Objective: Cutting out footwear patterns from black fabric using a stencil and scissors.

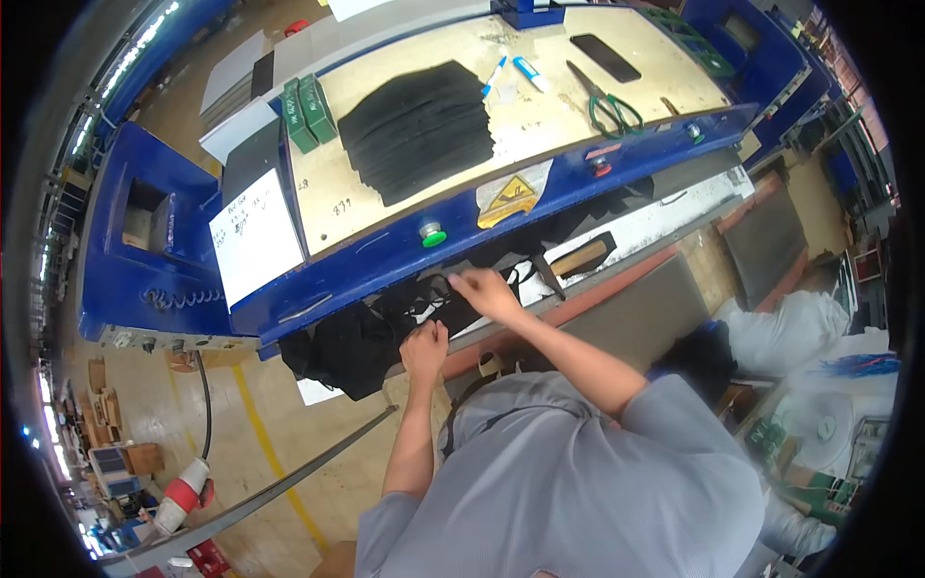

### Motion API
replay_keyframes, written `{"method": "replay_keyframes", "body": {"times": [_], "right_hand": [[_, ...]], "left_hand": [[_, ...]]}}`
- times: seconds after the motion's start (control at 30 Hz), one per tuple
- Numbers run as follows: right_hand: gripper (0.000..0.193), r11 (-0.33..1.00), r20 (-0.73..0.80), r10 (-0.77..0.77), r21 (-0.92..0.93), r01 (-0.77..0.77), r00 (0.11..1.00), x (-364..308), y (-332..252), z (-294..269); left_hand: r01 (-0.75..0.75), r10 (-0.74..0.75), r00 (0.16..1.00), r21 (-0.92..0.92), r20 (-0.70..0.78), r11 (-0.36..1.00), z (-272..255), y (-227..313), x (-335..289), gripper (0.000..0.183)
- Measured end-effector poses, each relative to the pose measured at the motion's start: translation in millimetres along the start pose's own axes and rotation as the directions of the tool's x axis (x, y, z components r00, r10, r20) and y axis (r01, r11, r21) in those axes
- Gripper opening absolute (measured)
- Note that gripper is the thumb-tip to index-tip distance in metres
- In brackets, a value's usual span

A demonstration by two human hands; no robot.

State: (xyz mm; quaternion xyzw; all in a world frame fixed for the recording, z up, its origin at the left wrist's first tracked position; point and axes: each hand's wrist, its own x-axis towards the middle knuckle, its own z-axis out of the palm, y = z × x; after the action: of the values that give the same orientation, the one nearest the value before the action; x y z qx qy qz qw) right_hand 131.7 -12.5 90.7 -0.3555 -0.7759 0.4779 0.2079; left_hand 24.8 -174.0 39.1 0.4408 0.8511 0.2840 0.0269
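Note:
Below the blue machine beam, black fabric [352,347] lies bunched on the lower bed, with loose strips and cut-out gaps toward the middle. My left hand [424,349] is closed at the near edge of this fabric, thumb up; what its fingers hold is hidden. Farther right and a little higher, my right hand [485,294] has its fingers drawn together on the black fabric strips beside the beam. Just right of that hand lies a wooden-handled tool [578,257] on the white bed surface [674,209].
On the machine's top sit a stack of black fabric pieces [416,130], green boxes [308,114], pens [530,74], green-handled scissors [607,104] and a phone [605,58]. The beam [385,255] carries a green button [433,234] and a red button [601,166]. White bags [785,323] stand at right.

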Motion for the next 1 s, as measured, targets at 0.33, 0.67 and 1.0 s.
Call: {"method": "replay_keyframes", "body": {"times": [0.33, 0.67, 1.0], "right_hand": [[0.017, 0.858, -0.026, -0.355, -0.406, 0.314, 0.935, -98, 58, -8], [0.017, 0.889, -0.023, -0.242, -0.405, 0.212, 0.97, -102, 71, -1], [0.016, 0.975, -0.034, -0.062, -0.216, 0.053, 0.998, -59, 49, -41]], "left_hand": [[-0.038, 0.038, 0.998, 0.006, -0.04, 0.999, 4, -6, -11, 0.033], [-0.039, 0.036, 0.998, -0.056, -0.043, 0.998, 14, -7, -26, 0.033], [0.14, -0.183, 0.809, 0.119, 0.559, 0.983, -10, 17, -33, 0.041]]}}
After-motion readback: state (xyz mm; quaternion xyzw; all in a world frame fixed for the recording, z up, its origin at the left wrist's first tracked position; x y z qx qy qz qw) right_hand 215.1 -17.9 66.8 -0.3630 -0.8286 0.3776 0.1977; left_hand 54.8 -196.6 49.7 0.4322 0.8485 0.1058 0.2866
